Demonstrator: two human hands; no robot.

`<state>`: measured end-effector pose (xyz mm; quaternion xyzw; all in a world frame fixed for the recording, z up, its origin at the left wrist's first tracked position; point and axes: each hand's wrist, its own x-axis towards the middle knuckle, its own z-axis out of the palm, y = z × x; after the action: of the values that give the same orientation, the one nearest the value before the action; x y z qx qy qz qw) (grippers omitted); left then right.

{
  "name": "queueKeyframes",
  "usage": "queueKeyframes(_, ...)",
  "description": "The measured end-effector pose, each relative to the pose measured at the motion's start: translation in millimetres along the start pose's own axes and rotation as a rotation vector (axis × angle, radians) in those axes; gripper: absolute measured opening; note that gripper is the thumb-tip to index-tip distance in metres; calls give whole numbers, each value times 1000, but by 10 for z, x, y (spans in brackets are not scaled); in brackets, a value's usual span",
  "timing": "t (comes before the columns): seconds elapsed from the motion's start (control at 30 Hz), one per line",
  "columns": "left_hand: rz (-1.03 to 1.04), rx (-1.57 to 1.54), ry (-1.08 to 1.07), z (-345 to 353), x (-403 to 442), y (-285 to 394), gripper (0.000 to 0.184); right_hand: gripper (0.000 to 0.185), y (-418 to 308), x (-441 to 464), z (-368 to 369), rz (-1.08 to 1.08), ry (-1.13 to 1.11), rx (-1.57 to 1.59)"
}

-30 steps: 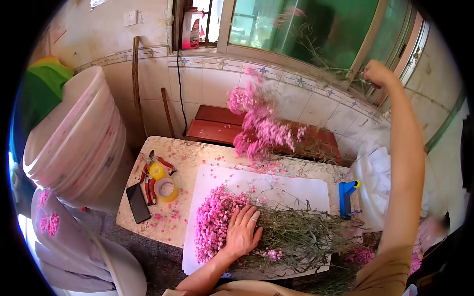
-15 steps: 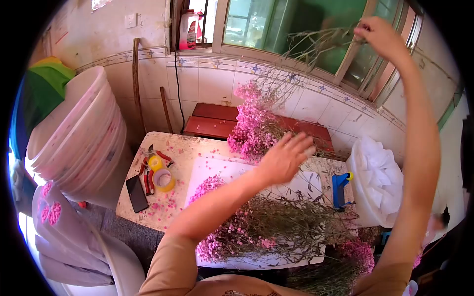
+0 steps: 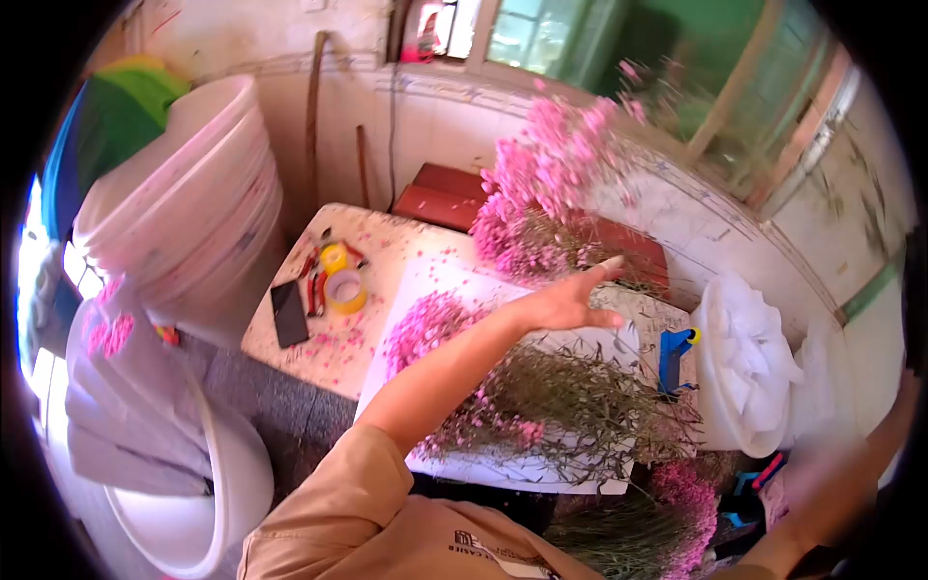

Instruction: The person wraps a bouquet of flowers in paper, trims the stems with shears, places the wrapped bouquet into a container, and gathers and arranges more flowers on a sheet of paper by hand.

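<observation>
My left hand (image 3: 565, 302) reaches over the table with its fingers apart and nothing in them. It is beside pink flowers (image 3: 517, 237) at the table's back edge. Above these, more pink flowers (image 3: 561, 159) are blurred by motion. A bunch with pink heads (image 3: 425, 329) and green stems (image 3: 580, 396) lies on white paper (image 3: 411, 280), partly behind my left forearm. My right forearm runs up the right edge, and its hand is out of view.
Pliers, tape rolls (image 3: 345, 290) and a phone (image 3: 289, 313) lie on the table's left. A blue tool (image 3: 673, 360) is at its right, beside a white-lined bin (image 3: 744, 358). Stacked tubs (image 3: 193, 193) stand left; another bunch (image 3: 686, 512) is below the table.
The camera view has shifted. My right hand has left the stems it held by the window and gone out of view at the right. Pink flowers near the window now appear higher and blurred.
</observation>
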<state>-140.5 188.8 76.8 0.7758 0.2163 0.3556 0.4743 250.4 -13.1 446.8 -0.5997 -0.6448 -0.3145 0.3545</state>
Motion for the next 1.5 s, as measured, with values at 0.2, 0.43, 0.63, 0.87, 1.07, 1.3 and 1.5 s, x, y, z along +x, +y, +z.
queueKeyframes(0.2,343,-1377,276,441,-1225,-102,102,33,1167,-2909,544,219,-319,-32)
queueKeyframes(0.43,-43,-1445,536,617,-1611,246,53,66,201,-4456,1233,625,-1182,443)
queueKeyframes(0.63,-190,-1279,412,1003,-1746,363,42,132,-1304,-4056,1431,262,-1074,554)
queueKeyframes(0.87,31,-1349,176,1115,-1870,270,94,40,-1915,-4484,2025,101,-687,638)
queueKeyframes(1.07,184,-1045,191,460,-2283,42,98,40,-1737,-3535,1741,143,-600,809)
queueKeyframes(1.3,-84,-536,-49,1120,-2692,-83,31,55,-2296,-2555,1861,-410,-907,692)
queueKeyframes(1.5,268,-368,-142,1206,-2700,73,35,48,-2853,-3128,3174,-392,-1169,583)
